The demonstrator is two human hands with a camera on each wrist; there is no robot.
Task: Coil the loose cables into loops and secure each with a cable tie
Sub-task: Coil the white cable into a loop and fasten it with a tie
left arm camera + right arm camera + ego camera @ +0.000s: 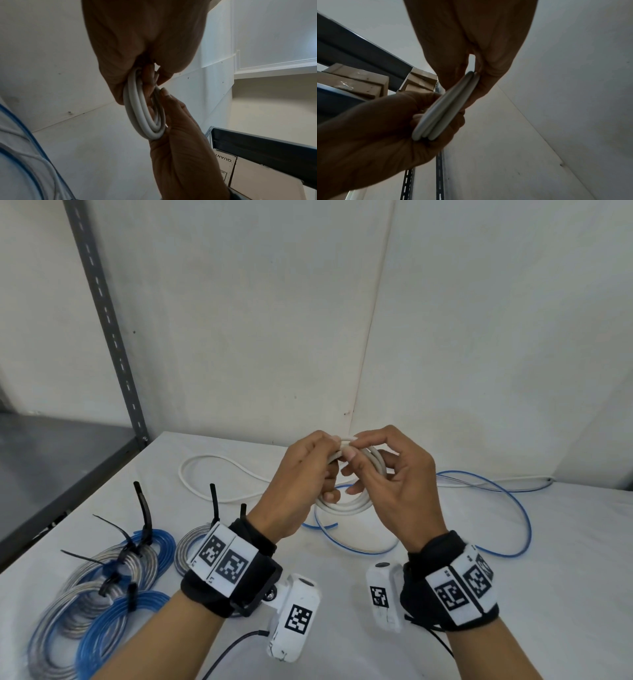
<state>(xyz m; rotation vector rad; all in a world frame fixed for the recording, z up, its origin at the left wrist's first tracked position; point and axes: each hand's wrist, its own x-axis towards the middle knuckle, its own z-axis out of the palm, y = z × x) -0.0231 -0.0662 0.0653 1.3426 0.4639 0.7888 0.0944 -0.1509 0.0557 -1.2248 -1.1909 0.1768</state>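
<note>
Both your left hand (301, 484) and right hand (394, 484) pinch the white cable coil (349, 503) held between them, above the table (342, 577).

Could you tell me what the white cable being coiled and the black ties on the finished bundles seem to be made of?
White cable: probably a smooth, matte plastic jacket; it bends into even loops without creasing and shows only soft highlights. Black cable ties: likely stiff plastic such as nylon, since their thin tails stand up straight from the bundles.

A thick white round cable (346, 501), coiled into several loops, hangs upright mid-frame; its loose tail (205, 463) trails left on the tabletop (548, 542).
</note>
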